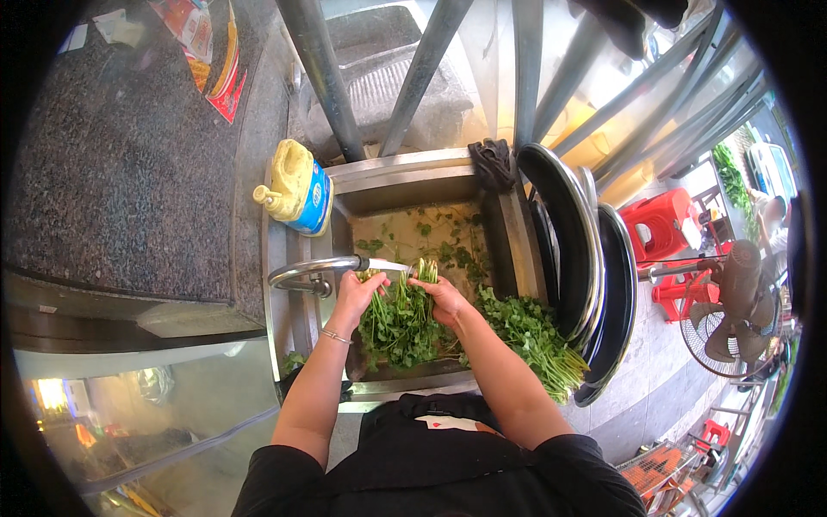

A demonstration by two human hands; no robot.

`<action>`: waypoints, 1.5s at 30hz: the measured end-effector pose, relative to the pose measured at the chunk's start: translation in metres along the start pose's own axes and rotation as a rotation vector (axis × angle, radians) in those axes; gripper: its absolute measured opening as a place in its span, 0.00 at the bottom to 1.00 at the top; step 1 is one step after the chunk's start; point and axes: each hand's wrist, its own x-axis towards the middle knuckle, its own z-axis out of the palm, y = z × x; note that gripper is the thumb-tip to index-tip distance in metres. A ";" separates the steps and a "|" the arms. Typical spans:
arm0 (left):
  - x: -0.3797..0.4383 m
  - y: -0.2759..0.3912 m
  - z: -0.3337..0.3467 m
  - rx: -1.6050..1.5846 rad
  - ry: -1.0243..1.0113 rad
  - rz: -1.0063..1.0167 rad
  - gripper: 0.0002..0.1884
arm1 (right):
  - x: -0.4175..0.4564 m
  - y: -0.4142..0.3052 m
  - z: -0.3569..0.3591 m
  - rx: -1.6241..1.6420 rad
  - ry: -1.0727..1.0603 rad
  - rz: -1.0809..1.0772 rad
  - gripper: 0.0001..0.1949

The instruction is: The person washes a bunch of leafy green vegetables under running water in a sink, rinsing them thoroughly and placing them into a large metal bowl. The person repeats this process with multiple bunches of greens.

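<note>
Both my hands hold a bunch of leafy green herbs, probably cilantro, under running water, stems up and leaves hanging into a metal sink. My left hand grips stems on the left side, just below the spout of a curved faucet. My right hand is closed round the stems on the right. The stream from the spout meets the stem ends between my hands. Loose leaves float in shallow water in the basin. A second pile of herbs lies over the sink's right edge, beside my right forearm.
A yellow jug with a pump stands at the sink's left rim, beside a speckled stone counter. A dark cloth hangs at the back right corner. Black round trays lean at the right; past them are red stools and a fan.
</note>
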 end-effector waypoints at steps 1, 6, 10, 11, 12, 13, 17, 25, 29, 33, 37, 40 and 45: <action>-0.005 0.007 0.005 -0.061 -0.018 0.028 0.12 | 0.000 0.000 0.000 -0.021 0.010 -0.013 0.09; -0.012 0.008 0.021 0.173 0.105 0.100 0.10 | 0.004 0.003 0.004 -0.074 -0.060 -0.042 0.10; -0.007 0.007 -0.007 0.069 0.085 0.127 0.07 | 0.004 -0.002 0.000 0.055 -0.230 -0.138 0.12; -0.006 0.008 -0.008 0.046 0.055 0.114 0.07 | 0.004 -0.004 -0.003 0.034 -0.189 -0.129 0.12; -0.006 0.009 -0.010 0.024 0.029 0.103 0.07 | 0.002 -0.008 0.000 0.013 -0.151 -0.119 0.11; -0.006 0.009 -0.012 0.001 0.003 0.091 0.07 | 0.001 -0.013 0.001 -0.009 -0.113 -0.109 0.11; -0.001 0.006 -0.020 0.204 0.009 0.077 0.08 | 0.014 -0.018 -0.004 -0.859 0.512 -0.262 0.14; -0.002 0.022 0.011 0.227 -0.106 0.135 0.09 | 0.017 -0.010 0.000 -0.368 -0.293 -0.070 0.17; -0.002 0.028 0.016 0.472 0.027 0.131 0.09 | 0.010 -0.009 0.009 -0.365 -0.328 0.000 0.17; -0.003 0.033 0.006 0.432 0.082 0.102 0.10 | 0.008 -0.009 0.007 -0.212 -0.320 0.006 0.19; 0.003 0.004 0.010 0.564 0.050 0.115 0.13 | 0.018 0.001 0.009 -0.471 -0.319 -0.127 0.20; 0.005 0.002 0.003 0.477 0.038 0.035 0.13 | 0.011 -0.004 0.012 -0.421 -0.242 -0.132 0.21; 0.004 -0.005 0.003 0.426 0.072 0.124 0.14 | 0.007 -0.005 0.019 -0.478 -0.251 -0.142 0.22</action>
